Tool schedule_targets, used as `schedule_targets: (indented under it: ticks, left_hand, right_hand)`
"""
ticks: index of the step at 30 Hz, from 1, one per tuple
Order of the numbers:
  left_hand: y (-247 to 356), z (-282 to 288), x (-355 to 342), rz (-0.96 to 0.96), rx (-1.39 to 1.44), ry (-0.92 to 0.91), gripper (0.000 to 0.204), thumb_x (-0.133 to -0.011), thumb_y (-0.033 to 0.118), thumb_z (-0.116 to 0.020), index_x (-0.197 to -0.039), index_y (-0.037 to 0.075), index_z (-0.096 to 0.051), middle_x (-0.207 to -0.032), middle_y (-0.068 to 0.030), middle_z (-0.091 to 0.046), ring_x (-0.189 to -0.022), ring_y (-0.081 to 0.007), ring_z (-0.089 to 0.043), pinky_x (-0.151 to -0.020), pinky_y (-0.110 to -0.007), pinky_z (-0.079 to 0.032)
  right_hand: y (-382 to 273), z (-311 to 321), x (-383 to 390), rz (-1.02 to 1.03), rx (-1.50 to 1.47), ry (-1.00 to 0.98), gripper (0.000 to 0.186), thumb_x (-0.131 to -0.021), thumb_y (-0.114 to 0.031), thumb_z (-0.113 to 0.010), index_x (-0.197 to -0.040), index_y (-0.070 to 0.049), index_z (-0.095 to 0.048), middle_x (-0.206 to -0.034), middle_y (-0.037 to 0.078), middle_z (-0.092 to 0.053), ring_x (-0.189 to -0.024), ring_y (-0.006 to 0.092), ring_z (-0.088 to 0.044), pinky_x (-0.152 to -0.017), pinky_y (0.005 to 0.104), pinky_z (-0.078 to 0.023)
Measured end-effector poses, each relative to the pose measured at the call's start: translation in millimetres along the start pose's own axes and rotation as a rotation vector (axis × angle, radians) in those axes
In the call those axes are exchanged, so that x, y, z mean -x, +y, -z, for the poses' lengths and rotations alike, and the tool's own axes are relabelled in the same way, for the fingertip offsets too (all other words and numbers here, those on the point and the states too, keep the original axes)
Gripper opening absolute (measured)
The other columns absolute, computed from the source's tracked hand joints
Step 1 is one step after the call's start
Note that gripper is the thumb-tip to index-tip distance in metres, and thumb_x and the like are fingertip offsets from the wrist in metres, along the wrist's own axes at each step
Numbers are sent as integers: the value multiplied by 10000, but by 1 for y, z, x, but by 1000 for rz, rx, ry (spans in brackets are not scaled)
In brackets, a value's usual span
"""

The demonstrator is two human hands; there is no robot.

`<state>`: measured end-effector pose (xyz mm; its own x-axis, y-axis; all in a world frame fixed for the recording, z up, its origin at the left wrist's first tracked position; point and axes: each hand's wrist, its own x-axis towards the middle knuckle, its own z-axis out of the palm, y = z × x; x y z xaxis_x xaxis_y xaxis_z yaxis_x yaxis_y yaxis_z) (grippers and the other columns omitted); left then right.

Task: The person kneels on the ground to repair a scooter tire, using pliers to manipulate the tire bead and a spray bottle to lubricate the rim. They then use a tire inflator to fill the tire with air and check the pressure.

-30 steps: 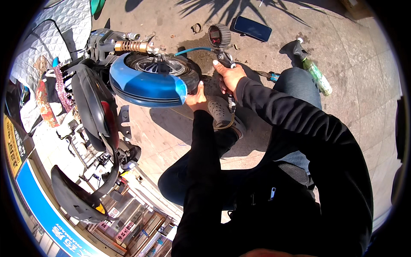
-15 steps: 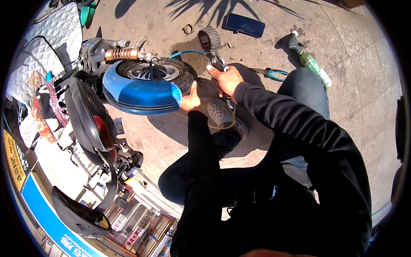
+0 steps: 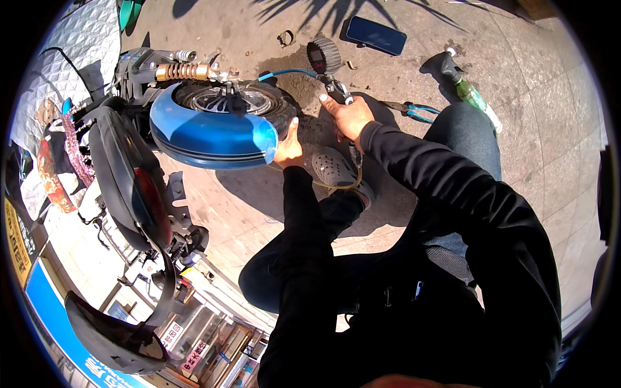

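Note:
My right hand (image 3: pixel 350 118) is closed around the handle of a tyre inflator with a round, rubber-ringed gauge (image 3: pixel 324 56), its thumb on top. A light blue hose (image 3: pixel 288 72) runs from the inflator to the wheel; where it meets the valve is hard to see. My left hand (image 3: pixel 289 147) grips the tip of the blue fender (image 3: pixel 217 137), thumb pointing up along the black tyre (image 3: pixel 282 116) and fingers mostly hidden. A thin yellowish air line (image 3: pixel 359 180) leaves the inflator's lower end and passes over my grey clog (image 3: pixel 331 167).
A scooter (image 3: pixel 123 168) with a gold shock absorber (image 3: pixel 184 72) lies at the left. Pliers (image 3: pixel 414 111) with blue handles, a phone (image 3: pixel 376 35), a metal ring clamp (image 3: pixel 286 39) and a green bottle (image 3: pixel 475 102) lie on the ground. My bent knee (image 3: pixel 464 139) is at the right.
The view has shifted slightly, with the scooter a little further left and the gauge a little further right. Both hands keep their holds.

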<state>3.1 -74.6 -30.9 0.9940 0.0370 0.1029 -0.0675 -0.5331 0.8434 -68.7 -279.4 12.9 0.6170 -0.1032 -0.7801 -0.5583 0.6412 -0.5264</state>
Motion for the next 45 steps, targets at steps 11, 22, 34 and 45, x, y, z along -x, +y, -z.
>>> schedule_targets:
  ticks: [11, 22, 34, 45]
  left_hand:
    - [-39, -13, 13, -138, -9, 2, 435, -765, 116, -887, -1098, -47, -659, -1037, -103, -705, -914, -215, -637, -864, -348, -502]
    - [-29, -12, 1, -247, -184, 50, 307, -739, 49, -880, -977, -66, -725, -991, -139, -747, -885, -254, -689, -855, -381, -532]
    - [-18, -8, 25, -241, -123, 189, 518, -833, 148, -828, -1210, -91, -563, -1089, -180, -631, -924, -266, -645, -836, -350, -540]
    - [-113, 68, -39, 874, 895, 90, 419, -956, 415, -538, -1162, 72, -664, -1166, -130, -691, -1171, -302, -597, -1068, -484, -447]
  right_hand:
    - [-36, 20, 11, 145, -221, -159, 332, -1004, -331, -641, -1166, -42, -645, -731, 18, -608, -485, 97, -511, -391, 250, -364]
    - [-38, 20, 28, 120, -338, -143, 376, -968, -337, -699, -758, -103, -493, -593, -24, -451, -439, 86, -409, -402, 278, -351]
    - [-51, 24, 38, 197, -205, -191, 329, -999, -350, -648, -1140, -53, -648, -758, -7, -565, -497, 84, -474, -428, 253, -382]
    - [-39, 8, 55, 181, -295, -470, 282, -988, -324, -671, -924, -73, -561, -675, -20, -498, -473, 79, -439, -419, 253, -373]
